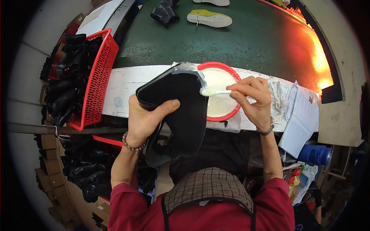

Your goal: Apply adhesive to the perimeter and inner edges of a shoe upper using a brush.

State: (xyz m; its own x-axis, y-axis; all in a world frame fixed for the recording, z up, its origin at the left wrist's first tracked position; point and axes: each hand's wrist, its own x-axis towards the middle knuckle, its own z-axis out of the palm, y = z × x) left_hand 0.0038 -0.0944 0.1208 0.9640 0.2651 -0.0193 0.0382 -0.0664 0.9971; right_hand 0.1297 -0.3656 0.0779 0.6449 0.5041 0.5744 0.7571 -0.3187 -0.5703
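In my left hand (145, 120) is a black boot (187, 102), tilted, its thumb pressed across the dark side and the other fingers hidden behind. A wet white coating (189, 69) runs along the boot's upper edge and corner. My right hand (253, 96) pinches the handle of a small white brush (220, 92). Its head, thick with white paste, is at the boot's coated right edge; whether they touch I cannot tell. Beneath the brush stands a round red-rimmed bowl (216, 64) of milky white liquid, partly covered by the boot and my right hand.
A red basket (98, 73) full of black boots stands at the left, with more black boots (90, 169) below. Beyond the white ledge (117, 86), a green belt (227, 44) carries a yellow shoe (208, 18) and a black boot (165, 12). Papers (300, 115) and a blue bottle (315, 154) are right.
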